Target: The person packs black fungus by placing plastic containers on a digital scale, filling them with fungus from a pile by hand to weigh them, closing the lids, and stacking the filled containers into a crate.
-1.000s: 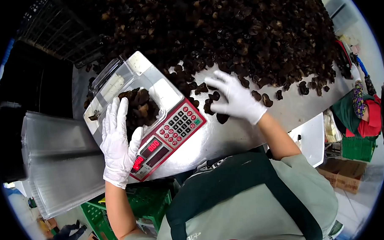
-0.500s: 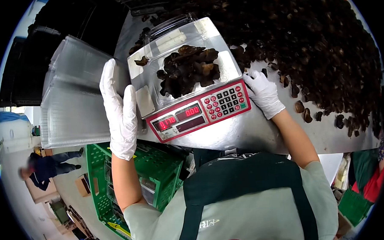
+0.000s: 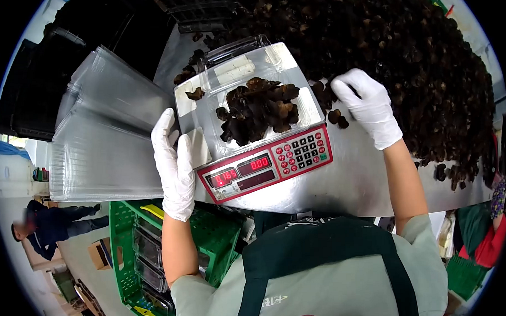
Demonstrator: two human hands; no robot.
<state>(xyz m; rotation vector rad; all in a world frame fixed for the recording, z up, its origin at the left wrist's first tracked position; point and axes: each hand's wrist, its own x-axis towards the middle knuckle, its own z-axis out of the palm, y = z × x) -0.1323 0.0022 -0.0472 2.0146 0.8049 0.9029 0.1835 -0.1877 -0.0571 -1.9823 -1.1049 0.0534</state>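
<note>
A clear plastic clamshell box point(image 3: 213, 115) lies with its lid raised on the white and red digital scale point(image 3: 264, 167). Dark wood ear mushrooms point(image 3: 259, 110) are heaped in the box, and the scale's red display reads 0.165 and 0.00. Beside the scale's left edge, my gloved left hand point(image 3: 175, 166) is open, thumb and fingers apart, holding nothing. My gloved right hand point(image 3: 369, 106) hovers by the right side of the scale at the edge of the mushroom pile point(image 3: 417, 68). Its fingers are curled together; whatever they may grip is hidden.
Nested clear plastic boxes point(image 3: 107, 146) stand left of the scale. A green crate point(image 3: 122, 246) with filled boxes sits below the steel table point(image 3: 343, 182). Black crates point(image 3: 44, 81) are at the far left. One person point(image 3: 55, 226) stands in the background; another's red sleeve point(image 3: 493, 244) shows at right.
My right hand has moved away from the scale's side to the right, and its fingers are now curled. The display went from 0.170 to 0.165. My left hand stays beside the scale.
</note>
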